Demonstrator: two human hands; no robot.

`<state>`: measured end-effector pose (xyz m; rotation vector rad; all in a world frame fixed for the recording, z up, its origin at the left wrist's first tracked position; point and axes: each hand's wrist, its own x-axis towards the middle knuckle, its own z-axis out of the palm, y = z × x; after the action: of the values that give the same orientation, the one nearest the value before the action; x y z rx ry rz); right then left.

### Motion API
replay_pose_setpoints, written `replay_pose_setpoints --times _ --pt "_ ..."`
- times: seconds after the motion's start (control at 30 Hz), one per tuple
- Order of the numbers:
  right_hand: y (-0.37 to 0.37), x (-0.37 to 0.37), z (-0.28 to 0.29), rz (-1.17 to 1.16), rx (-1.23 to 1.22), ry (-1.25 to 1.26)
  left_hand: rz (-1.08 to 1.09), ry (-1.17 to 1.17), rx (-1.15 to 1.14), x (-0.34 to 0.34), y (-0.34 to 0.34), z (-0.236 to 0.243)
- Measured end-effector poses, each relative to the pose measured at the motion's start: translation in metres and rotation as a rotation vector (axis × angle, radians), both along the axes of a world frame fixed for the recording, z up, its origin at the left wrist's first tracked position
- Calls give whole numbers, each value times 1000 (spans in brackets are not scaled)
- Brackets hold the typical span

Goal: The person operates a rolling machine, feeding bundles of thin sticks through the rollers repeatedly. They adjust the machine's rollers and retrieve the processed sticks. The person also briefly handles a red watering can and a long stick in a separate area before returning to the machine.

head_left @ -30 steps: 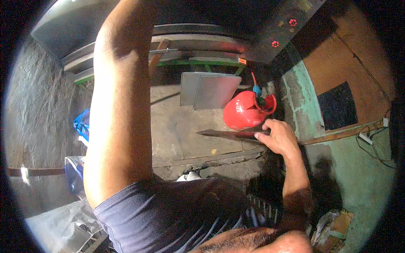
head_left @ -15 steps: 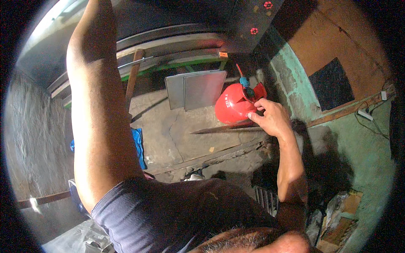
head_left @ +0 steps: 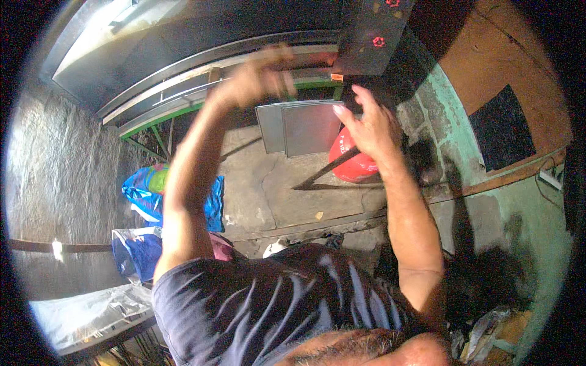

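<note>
My left hand is raised near the front rail of the dark metal unit; motion smears its fingers. My right hand has fingers spread and holds nothing I can see, in front of the red gas cylinder, which it partly hides. Two flat grey metal sheets stand upright left of the cylinder, below the green frame. Two red knobs are on the unit's upper right panel.
Blue plastic bags and a dark blue bag lie at the left wall. A clear plastic-covered surface is at lower left. A brown board with a black patch covers the right wall, near a cable. Concrete floor lies below.
My left arm has dropped from the top of the view to the rail's height. My right hand has risen from the cylinder's collar, fingers spreading. The view has shifted, showing more blue bags.
</note>
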<state>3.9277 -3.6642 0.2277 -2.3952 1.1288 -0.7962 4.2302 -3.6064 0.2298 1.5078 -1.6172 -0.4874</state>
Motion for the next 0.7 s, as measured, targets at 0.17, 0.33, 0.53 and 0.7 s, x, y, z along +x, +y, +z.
replay_pose_setpoints --times 0.17,0.33,0.53,0.7 --pt "-2 47 -7 505 7 -383 -220 95 133 -127 40 -84" --pt "-26 40 -57 647 366 -814 84 366 54 -140 56 -115" --pt "-226 -24 -295 -47 358 -157 599 491 -583 -101 80 -109" --pt "-279 -39 -436 -297 211 67 848 515 -719 -96 91 -114"
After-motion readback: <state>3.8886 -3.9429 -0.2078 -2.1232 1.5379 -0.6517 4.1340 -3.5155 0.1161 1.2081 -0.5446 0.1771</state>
